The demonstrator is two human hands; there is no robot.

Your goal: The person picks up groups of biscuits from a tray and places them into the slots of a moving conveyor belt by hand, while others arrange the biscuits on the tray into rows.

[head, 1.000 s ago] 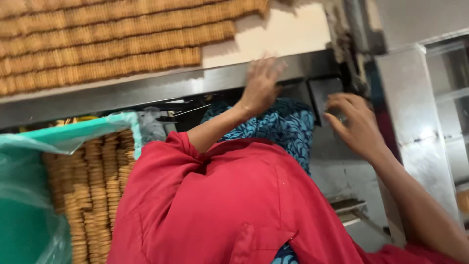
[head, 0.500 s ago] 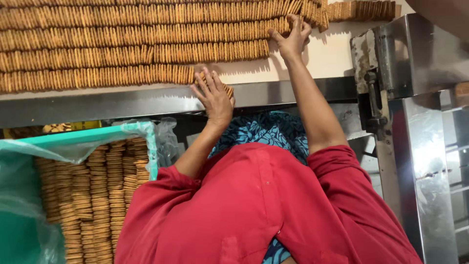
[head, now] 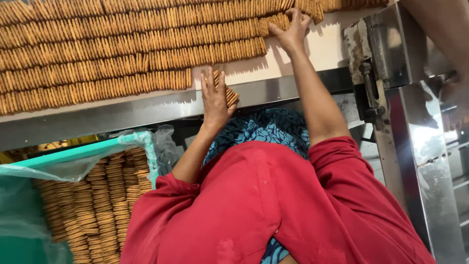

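Biscuit rows (head: 122, 54): long lines of biscuits on edge, packed side by side, filling the upper part of the frame from the left edge to upper right, on the pale counter (head: 332, 46).
Short stack (head: 225, 90): a few biscuits at centre frame, lying on the counter's steel edge (head: 122, 115), touching the left hand.
Left hand (head: 214, 98): centre frame, fingers spread and flat, palm down over the short stack; grip apart, pressing rather than clamped.
Right hand (head: 292, 29): upper centre-right, arm stretched up; grip closed with fingers and thumb on the right end of a biscuit row.
Sleeves (head: 273, 205): red, filling the lower centre; blue patterned cloth (head: 273, 129) shows between the arms.
Crate (head: 78, 154): green, plastic-lined, lower left, below the counter edge; holds upright columns of biscuits (head: 105, 205).
Steel machine (head: 415, 127): right side of the frame, just beside the counter, with a dark bracket (head: 369, 83) on its near face.
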